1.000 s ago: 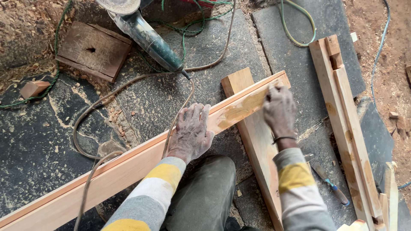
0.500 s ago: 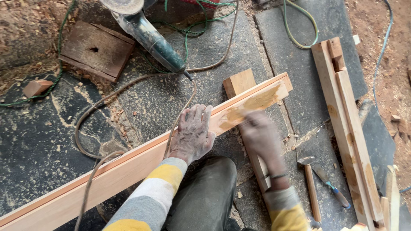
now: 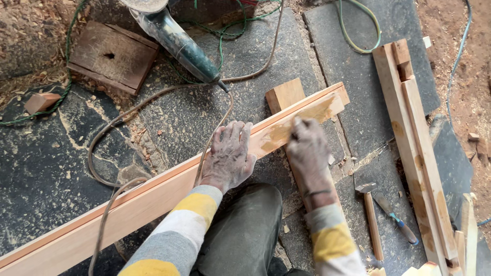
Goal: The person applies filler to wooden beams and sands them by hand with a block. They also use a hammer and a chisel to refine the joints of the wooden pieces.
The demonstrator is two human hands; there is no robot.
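The board [image 3: 169,191] runs from near left to far right across the stone floor, its far end resting on a block [image 3: 284,94]. The left hand [image 3: 228,156] lies flat and spread on it, gripping nothing. The right hand [image 3: 307,148] rubs the yellowish patch [image 3: 302,120] with curled fingers (any filler in them is hidden). Best to press evenly, working along the grain.

The long plank [image 3: 153,197] is pale orange-tan with a yellowish smear near its end. Sleeves [image 3: 189,214] carry grey, white and yellow stripes. The grinder [image 3: 179,46] is dark teal, its cables green; the floor [image 3: 46,168] is dark grey stone.
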